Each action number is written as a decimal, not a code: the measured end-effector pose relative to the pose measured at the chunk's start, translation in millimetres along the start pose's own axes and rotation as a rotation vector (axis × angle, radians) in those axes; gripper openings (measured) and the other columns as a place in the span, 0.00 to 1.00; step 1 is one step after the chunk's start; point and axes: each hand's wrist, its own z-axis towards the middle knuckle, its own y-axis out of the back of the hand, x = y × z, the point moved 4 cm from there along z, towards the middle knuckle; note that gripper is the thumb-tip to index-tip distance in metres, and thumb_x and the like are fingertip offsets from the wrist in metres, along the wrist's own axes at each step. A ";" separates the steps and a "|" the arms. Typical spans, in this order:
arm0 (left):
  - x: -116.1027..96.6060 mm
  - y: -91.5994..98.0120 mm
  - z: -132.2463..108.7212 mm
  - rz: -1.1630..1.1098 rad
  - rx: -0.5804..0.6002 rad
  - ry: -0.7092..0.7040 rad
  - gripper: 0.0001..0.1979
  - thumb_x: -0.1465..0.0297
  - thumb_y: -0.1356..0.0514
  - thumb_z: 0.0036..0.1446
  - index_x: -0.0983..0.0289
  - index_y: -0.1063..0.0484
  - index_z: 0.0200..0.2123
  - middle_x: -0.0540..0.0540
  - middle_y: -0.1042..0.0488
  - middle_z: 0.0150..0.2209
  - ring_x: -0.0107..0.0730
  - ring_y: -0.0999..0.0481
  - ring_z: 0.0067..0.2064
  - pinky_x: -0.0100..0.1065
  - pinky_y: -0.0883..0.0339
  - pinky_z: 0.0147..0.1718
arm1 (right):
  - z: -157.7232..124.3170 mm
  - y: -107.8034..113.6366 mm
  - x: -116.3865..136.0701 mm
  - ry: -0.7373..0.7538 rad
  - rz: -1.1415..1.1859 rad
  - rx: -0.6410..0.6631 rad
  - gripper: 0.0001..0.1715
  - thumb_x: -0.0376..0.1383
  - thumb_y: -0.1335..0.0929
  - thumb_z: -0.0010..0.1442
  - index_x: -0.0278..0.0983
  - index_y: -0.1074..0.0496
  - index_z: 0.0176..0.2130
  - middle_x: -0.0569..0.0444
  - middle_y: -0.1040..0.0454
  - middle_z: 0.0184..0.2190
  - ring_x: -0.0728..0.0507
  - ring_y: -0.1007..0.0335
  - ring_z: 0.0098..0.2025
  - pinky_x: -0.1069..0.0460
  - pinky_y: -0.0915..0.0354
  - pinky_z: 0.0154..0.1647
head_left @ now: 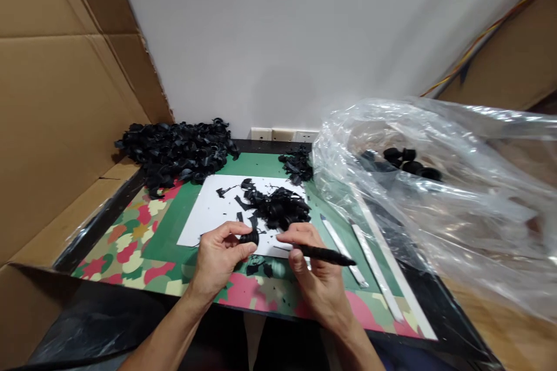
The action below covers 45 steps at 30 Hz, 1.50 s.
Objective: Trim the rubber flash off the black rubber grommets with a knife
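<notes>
In the head view my left hand [224, 252] pinches a small black ribbed rubber part [250, 237] between thumb and fingers, over the near edge of a white paper sheet [194, 226]. To its right, my right hand [315, 269] grips a slim black-handled tool [328, 255] with a thin pointed tip directed left at the part. A short gap separates the tip from the rubber. Just beyond both hands lies a heap of black rubber scraps [282, 207] on the paper. Below the rubber part, a few more black scraps [260, 268] rest on the mat.
A large pile of black scraps [183, 148] sits at the back left, and a smaller one [298, 163] at the back. Two white strips [376, 269] lie on the green mat [169, 237]. At right a clear plastic bag [456, 208] holds black rubber parts [413, 167]. Cardboard [56, 98] stands left.
</notes>
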 end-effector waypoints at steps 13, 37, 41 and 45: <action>-0.7 2.0 4.2 0.022 -0.006 -0.013 0.12 0.73 0.30 0.32 0.65 0.21 0.27 0.49 0.26 0.20 0.22 0.33 0.17 0.25 0.39 0.16 | -6.5 -6.2 -5.9 0.234 -0.611 0.235 0.16 0.23 0.37 0.57 0.36 0.28 0.43 0.44 0.30 0.45 0.41 0.31 0.41 0.47 0.32 0.38; 7.6 -1.9 -11.0 0.002 0.071 0.073 0.12 0.72 0.31 0.36 0.66 0.23 0.30 0.43 0.35 0.12 0.22 0.36 0.15 0.23 0.45 0.15 | -2.4 63.4 -45.2 -0.080 -1.288 -0.006 0.19 0.26 0.39 0.58 0.40 0.24 0.42 0.47 0.28 0.30 0.40 0.33 0.29 0.51 0.45 0.22; 5.4 -1.8 -12.9 0.026 0.077 0.070 0.11 0.71 0.31 0.36 0.64 0.24 0.28 0.43 0.36 0.11 0.21 0.37 0.14 0.22 0.46 0.13 | -3.4 60.3 -41.0 -0.022 -1.228 -0.082 0.24 0.26 0.41 0.57 0.43 0.24 0.45 0.50 0.31 0.26 0.44 0.38 0.25 0.53 0.53 0.19; 4.2 -2.7 -14.3 0.036 0.077 0.085 0.11 0.70 0.31 0.36 0.64 0.25 0.28 0.43 0.36 0.11 0.22 0.35 0.14 0.23 0.45 0.13 | -4.8 69.0 -43.3 -0.070 -1.022 -0.133 0.21 0.30 0.40 0.57 0.45 0.21 0.41 0.51 0.32 0.25 0.46 0.40 0.23 0.53 0.52 0.17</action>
